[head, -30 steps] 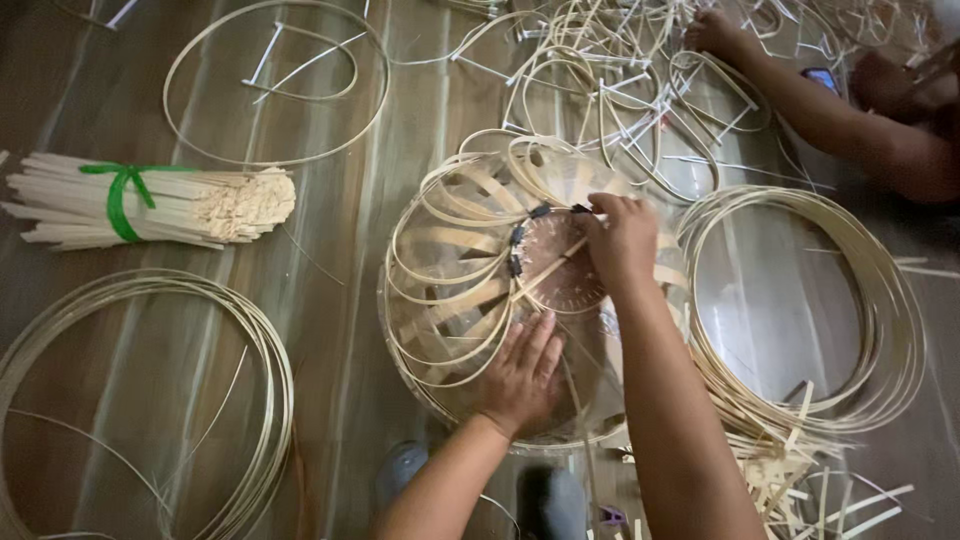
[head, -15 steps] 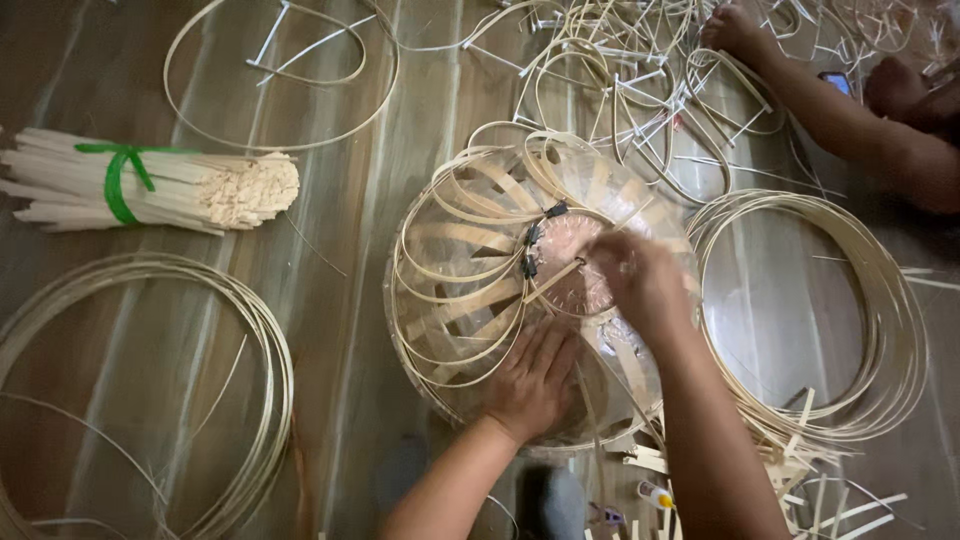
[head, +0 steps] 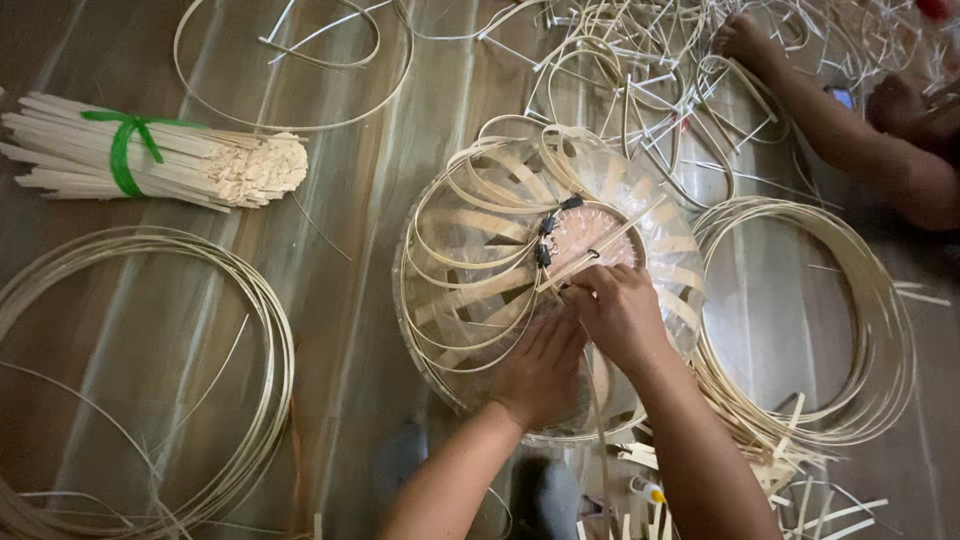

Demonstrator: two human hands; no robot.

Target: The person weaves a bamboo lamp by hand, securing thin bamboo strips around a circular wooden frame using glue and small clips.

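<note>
The round frame [head: 480, 290], built of curved pale bamboo strips, rests on the wooden floor [head: 350, 300] at the centre of the view. Its strips converge on a small ring near the top, where black clips [head: 546, 240] are fastened. A clear film covers part of the frame. What lies inside the frame cannot be told.

The left hand [head: 540, 370] lies flat, fingers extended, pressed against the near side of the frame; it grips nothing. The right hand [head: 618, 315] is curled at the ring, its fingertips pinching a thin bamboo strip [head: 610, 245] that runs up across the ring.

To the left lies a bundle of cut sticks [head: 160, 160], tied with a green band. A coil of thin bamboo [head: 150, 380] lies near the lower left; a second coil [head: 850, 330] lies just beside the frame on the right. Loose strips [head: 620, 60] are piled at the top, where another person's arm [head: 850, 130] rests on the floor.
</note>
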